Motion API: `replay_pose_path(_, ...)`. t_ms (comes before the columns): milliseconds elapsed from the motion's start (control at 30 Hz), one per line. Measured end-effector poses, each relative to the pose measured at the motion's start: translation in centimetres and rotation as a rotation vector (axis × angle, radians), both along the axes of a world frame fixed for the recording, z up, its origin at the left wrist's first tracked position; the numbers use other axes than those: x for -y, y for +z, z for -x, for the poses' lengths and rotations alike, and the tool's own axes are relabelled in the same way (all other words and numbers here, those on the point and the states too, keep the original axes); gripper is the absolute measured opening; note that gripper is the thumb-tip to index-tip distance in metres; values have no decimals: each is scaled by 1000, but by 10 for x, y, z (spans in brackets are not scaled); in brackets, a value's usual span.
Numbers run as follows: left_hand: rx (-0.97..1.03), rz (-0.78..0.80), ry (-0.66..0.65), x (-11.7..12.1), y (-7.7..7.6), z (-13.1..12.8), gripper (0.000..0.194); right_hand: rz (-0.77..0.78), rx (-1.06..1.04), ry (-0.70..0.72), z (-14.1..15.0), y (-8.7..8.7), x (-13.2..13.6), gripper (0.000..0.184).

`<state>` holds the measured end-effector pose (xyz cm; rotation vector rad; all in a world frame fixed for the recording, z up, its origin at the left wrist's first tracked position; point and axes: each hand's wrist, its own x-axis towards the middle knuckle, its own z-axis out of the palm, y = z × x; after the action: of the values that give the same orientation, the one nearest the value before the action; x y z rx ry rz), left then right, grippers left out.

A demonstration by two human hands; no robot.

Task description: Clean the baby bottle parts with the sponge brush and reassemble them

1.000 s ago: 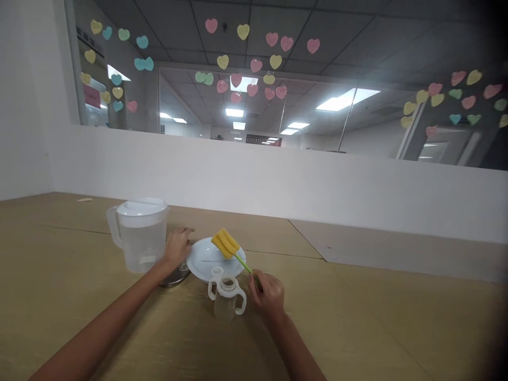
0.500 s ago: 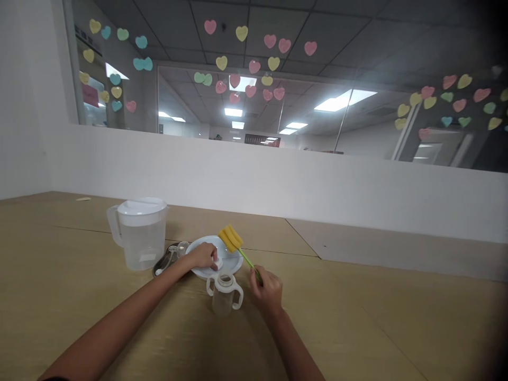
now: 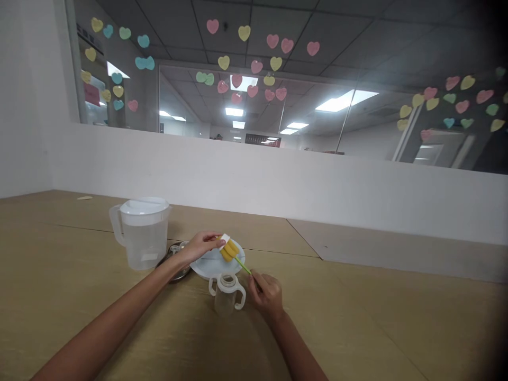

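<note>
My right hand (image 3: 266,293) grips the green handle of a brush with a yellow sponge head (image 3: 229,250), held over a white plate (image 3: 214,265). My left hand (image 3: 200,245) pinches a small white cap (image 3: 224,239) and holds it against the sponge head. A clear two-handled cup (image 3: 226,292) stands open on the wooden table just in front of the plate, between my two hands.
A clear water pitcher (image 3: 142,232) with a white lid stands to the left. A small metal dish (image 3: 174,260) lies between pitcher and plate, under my left wrist. A white partition wall (image 3: 278,182) runs along the table's far edge.
My left hand lifted the small white cap off the plate and brought it up against the sponge. The sponge head dropped slightly toward the plate.
</note>
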<state>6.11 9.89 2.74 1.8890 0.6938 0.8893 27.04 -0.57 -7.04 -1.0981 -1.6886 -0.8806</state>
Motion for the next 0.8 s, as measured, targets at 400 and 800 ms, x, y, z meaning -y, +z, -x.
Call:
replay_pose_path(400,168,-364,726,-25,-41,46,50,-37,-117,-130,-7,1,-3,21)
replay_pose_path(800,-313,-464,644,-34,-105,70,49,-25,-94,-181,-7,2,-4,22)
